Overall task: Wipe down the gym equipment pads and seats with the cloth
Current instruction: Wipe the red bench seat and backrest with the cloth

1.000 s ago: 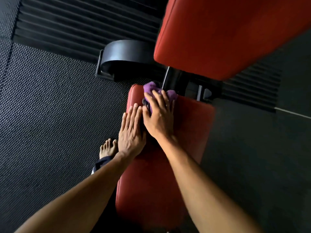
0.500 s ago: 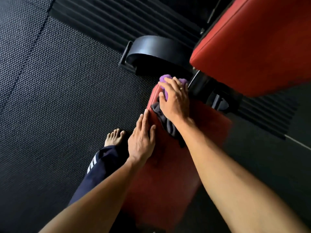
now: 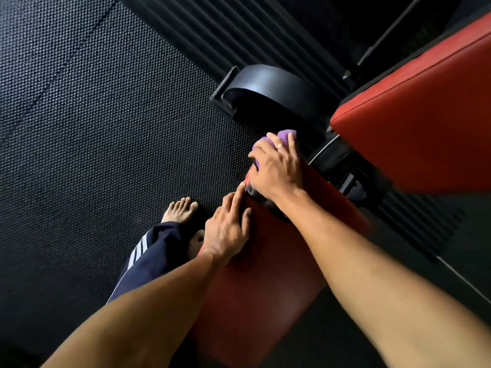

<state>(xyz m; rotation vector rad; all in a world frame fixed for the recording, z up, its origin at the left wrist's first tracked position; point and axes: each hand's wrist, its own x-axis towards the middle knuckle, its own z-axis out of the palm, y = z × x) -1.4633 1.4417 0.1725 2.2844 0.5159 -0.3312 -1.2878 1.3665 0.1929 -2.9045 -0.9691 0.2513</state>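
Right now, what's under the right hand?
A purple cloth on the red seat's far end; purple shows past the fingers, darker fabric near the wrist. The seat beneath it is hidden.

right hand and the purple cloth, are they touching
Touching. The head view shows the right hand on top of the purple cloth, fingers curled over the bunched fabric with no gap, pressing it against the far end of the red seat.

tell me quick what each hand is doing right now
Left hand: open, fingers straight, resting on the red padded seat.
Right hand: closed on the bunched purple cloth, pressing it onto the seat's far end.
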